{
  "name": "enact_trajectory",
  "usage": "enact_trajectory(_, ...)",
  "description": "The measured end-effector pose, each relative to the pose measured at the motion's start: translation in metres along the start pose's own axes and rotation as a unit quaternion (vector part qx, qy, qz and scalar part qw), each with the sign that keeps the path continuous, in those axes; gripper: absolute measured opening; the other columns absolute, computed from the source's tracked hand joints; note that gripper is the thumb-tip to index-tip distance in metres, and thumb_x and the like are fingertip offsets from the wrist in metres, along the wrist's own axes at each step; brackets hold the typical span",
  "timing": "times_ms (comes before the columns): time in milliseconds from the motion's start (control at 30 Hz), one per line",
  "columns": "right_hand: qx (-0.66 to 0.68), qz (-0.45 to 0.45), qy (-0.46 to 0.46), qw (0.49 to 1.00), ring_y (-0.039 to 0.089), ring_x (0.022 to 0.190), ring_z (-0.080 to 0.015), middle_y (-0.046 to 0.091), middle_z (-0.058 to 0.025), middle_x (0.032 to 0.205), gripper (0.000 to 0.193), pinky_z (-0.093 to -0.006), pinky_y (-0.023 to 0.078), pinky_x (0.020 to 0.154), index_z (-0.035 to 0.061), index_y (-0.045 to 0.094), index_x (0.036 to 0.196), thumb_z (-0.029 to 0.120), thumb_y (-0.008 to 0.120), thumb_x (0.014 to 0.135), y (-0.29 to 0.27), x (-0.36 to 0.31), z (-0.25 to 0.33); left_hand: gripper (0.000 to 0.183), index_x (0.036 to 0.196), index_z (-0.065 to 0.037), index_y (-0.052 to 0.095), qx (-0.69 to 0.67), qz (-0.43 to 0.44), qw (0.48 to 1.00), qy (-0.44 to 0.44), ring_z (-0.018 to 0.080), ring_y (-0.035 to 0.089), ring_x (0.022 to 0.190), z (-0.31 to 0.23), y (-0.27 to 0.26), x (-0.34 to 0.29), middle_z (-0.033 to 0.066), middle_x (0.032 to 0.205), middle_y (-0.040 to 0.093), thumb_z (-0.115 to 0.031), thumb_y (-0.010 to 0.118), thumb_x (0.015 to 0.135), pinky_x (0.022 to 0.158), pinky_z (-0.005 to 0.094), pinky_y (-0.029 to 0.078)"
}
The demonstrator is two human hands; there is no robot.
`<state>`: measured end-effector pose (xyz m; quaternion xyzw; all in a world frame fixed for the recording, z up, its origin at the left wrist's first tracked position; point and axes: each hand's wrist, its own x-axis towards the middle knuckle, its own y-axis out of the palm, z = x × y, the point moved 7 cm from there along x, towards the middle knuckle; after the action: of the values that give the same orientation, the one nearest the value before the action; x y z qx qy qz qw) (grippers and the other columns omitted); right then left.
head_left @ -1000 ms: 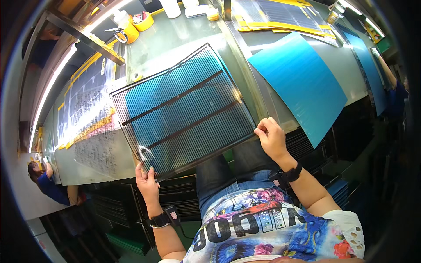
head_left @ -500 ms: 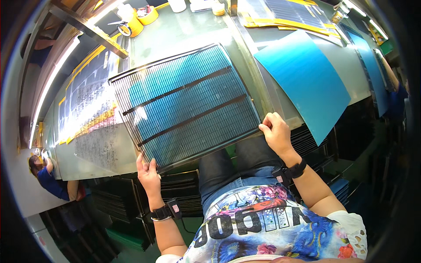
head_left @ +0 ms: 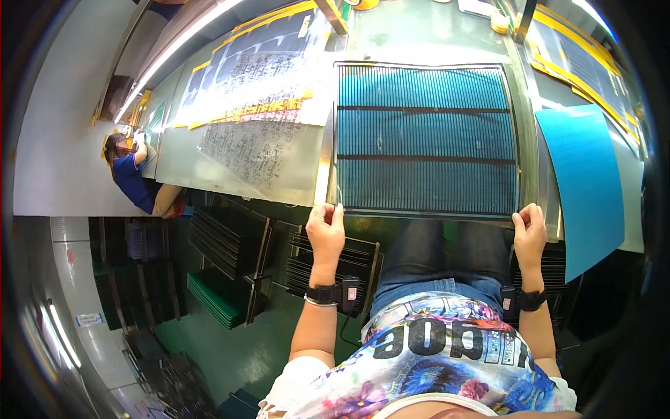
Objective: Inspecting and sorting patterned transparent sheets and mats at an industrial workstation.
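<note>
A black framed wire rack (head_left: 427, 159) with close thin bars and two wider cross strips lies before me on the bench. Blue shows through its bars, apparently from a sheet; whether that lies above or below the bars I cannot tell. My left hand (head_left: 325, 229) pinches the rack's near left corner between thumb and fingers. At the near right corner, my right hand (head_left: 530, 229) grips the frame the same way. The near edge of the rack hangs around the bench edge, over my lap.
A loose blue sheet (head_left: 585, 185) juts past the bench edge at right. Printed clear film (head_left: 244, 153) with yellow tape covers the left bench (head_left: 293, 185). Stacked black racks (head_left: 223, 237) stand beneath. A co-worker in blue (head_left: 132, 178) is at far left. A metal post (head_left: 525, 21) rises at back right.
My view has swung left, so the bench and the rack appear farther right. The rack now looks squared to me rather than slanted. Both hands remain at its near corners.
</note>
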<state>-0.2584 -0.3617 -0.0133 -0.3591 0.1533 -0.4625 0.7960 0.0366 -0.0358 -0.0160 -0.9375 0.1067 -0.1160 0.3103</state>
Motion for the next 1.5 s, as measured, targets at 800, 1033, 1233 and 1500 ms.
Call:
enact_trajectory(800, -0.226, 0.101, -0.259, 0.934, 0.045, 0.116, -0.0337, 0.049, -0.0132, 0.124, 0.049, -0.0429, 0.039, 0.093, 0.0084, 0.056, 0.122, 0.01, 0.066, 0.074, 0.005, 0.035, 0.051, 0.029, 0.072, -0.002, 0.055, -0.245, 0.054, 0.935, -0.251, 0.0095, 0.052, 0.058, 0.057, 0.031, -0.024, 0.0011, 0.065, 0.056, -0.021, 0.057, 0.093, 0.055, 0.0261, 0.047)
enact_trajectory(1033, -0.298, 0.08, -0.315, 0.897, 0.038, 0.127, -0.0363, 0.046, -0.0146, 0.133, 0.047, -0.0453, 0.035, 0.1, 0.0097, 0.053, 0.126, 0.029, 0.061, 0.084, 0.053, 0.179, 0.03, 0.031, 0.066, -0.004, 0.05, -0.236, 0.113, 0.934, -0.242, 0.0095, 0.052, 0.056, 0.065, 0.022, -0.029, 0.0015, 0.062, 0.054, -0.017, 0.057, 0.093, 0.053, 0.0261, 0.047)
enact_trajectory(1233, -0.319, 0.113, -0.295, 0.893, 0.036, 0.129, -0.0346, 0.045, -0.011, 0.135, 0.057, -0.0461, 0.035, 0.1, 0.0111, 0.049, 0.131, 0.039, 0.062, 0.083, 0.075, 0.229, 0.031, 0.029, 0.067, -0.003, 0.053, -0.223, 0.12, 0.929, -0.271, 0.01, 0.054, 0.056, 0.069, 0.013, -0.033, 0.0027, 0.063, 0.056, -0.017, 0.057, 0.093, 0.055, 0.0253, 0.048)
enact_trajectory(1500, -0.326, 0.118, -0.324, 0.88, 0.036, 0.131, -0.032, 0.045, -0.0066, 0.136, 0.059, -0.0468, 0.034, 0.101, 0.0117, 0.05, 0.129, 0.039, 0.066, 0.079, 0.079, 0.236, 0.042, 0.028, 0.088, -0.004, 0.058, 0.234, 0.024, 0.969, 0.076, 0.032, 0.053, 0.089, -0.005, -0.025, 0.012, 0.012, 0.091, 0.055, -0.016, 0.075, 0.069, 0.081, 0.042, 0.043)
